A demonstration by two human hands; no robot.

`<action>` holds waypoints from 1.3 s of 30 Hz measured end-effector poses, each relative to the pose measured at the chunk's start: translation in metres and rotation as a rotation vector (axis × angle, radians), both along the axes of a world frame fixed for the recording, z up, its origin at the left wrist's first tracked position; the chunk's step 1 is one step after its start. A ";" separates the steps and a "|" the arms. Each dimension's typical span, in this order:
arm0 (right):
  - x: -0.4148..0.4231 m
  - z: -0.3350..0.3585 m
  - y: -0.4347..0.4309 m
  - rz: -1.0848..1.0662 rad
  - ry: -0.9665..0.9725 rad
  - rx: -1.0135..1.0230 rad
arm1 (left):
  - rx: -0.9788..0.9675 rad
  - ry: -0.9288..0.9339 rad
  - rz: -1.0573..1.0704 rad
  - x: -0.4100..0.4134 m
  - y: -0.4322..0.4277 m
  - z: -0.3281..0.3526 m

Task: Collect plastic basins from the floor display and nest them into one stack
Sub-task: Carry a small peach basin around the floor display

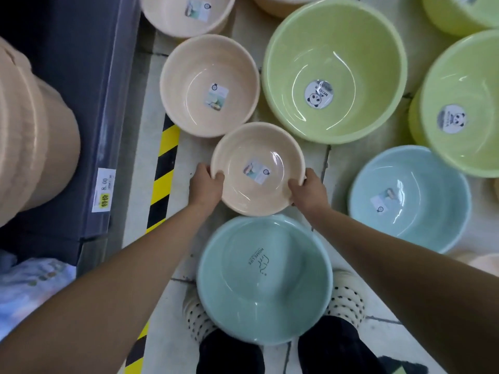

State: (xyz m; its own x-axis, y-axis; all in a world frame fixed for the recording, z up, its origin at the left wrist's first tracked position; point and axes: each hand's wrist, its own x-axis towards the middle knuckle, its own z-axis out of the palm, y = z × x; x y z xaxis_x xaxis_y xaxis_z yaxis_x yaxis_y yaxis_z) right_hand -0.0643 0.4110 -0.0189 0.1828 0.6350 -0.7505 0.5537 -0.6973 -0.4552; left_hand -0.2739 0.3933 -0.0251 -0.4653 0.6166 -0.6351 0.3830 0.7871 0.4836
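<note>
I grip a small beige basin [258, 168] by its rim, left hand [205, 184] and right hand [307, 190] clamped on opposite sides. It holds nothing but a paper label stuck to its glossy, round bottom. Just below my hands sits a teal basin [264, 279], smooth plastic with printed lettering. Beyond my fingers a larger beige basin [210, 86] and a green basin [334, 70], each labelled inside.
</note>
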 end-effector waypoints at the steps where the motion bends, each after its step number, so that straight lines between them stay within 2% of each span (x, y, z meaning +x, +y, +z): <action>1: 0.000 0.009 0.000 -0.001 0.004 0.029 | 0.021 0.001 0.008 -0.001 0.000 0.008; 7: 0.002 0.079 0.006 -0.113 0.074 0.181 | 0.202 -0.019 0.069 0.014 0.010 0.078; 11: 0.030 0.143 0.005 -0.173 0.100 0.199 | 0.232 -0.039 0.014 0.037 0.017 0.142; 14: 0.069 0.198 -0.010 -0.225 0.047 0.154 | 0.216 -0.087 -0.109 0.072 0.017 0.198; 18: 0.136 0.281 -0.043 -0.404 0.028 0.123 | 0.185 -0.143 -0.328 0.139 0.013 0.271; 24: 0.242 0.368 -0.119 -0.615 -0.004 0.086 | 0.090 -0.192 -0.591 0.259 -0.002 0.346; 28: 0.313 0.392 -0.176 -0.732 -0.007 0.066 | 0.066 -0.253 -0.711 0.342 -0.030 0.367; 33: 0.396 0.389 -0.233 -0.810 -0.023 0.004 | 0.010 -0.301 -0.756 0.433 -0.075 0.368; 39: 0.480 0.356 -0.265 -0.761 -0.015 -0.039 | -0.052 -0.265 -0.740 0.514 -0.109 0.343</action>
